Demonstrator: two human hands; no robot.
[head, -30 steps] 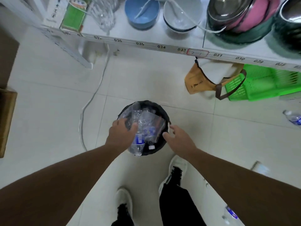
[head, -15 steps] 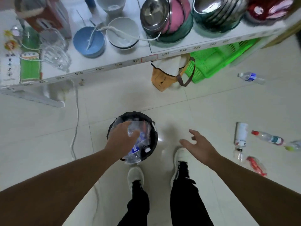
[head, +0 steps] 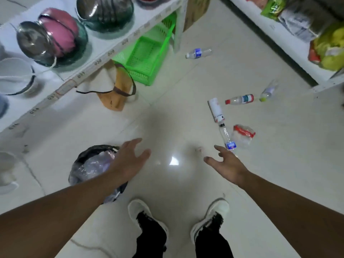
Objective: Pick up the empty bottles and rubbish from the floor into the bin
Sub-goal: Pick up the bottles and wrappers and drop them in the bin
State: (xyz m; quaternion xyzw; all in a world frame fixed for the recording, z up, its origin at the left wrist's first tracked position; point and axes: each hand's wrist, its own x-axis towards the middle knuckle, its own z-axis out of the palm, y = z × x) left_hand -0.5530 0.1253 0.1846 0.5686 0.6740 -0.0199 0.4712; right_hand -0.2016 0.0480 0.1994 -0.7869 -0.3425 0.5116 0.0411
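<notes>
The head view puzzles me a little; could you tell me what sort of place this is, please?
Probably a small shop or stockroom: numbered white shelves carrying stacked bowls, packaged goods opposite, and a green basket on the tiled floor.

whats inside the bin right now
Clear crumpled plastic bottles fill the black-lined bin to its rim. The left hand and forearm cover its near side, hiding anything deeper.

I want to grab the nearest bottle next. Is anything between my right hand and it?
Nothing visible. The right hand is open with only bare floor before the clear bottle. A crumpled wrapper lies beside it on the far side, out of the path.
</notes>
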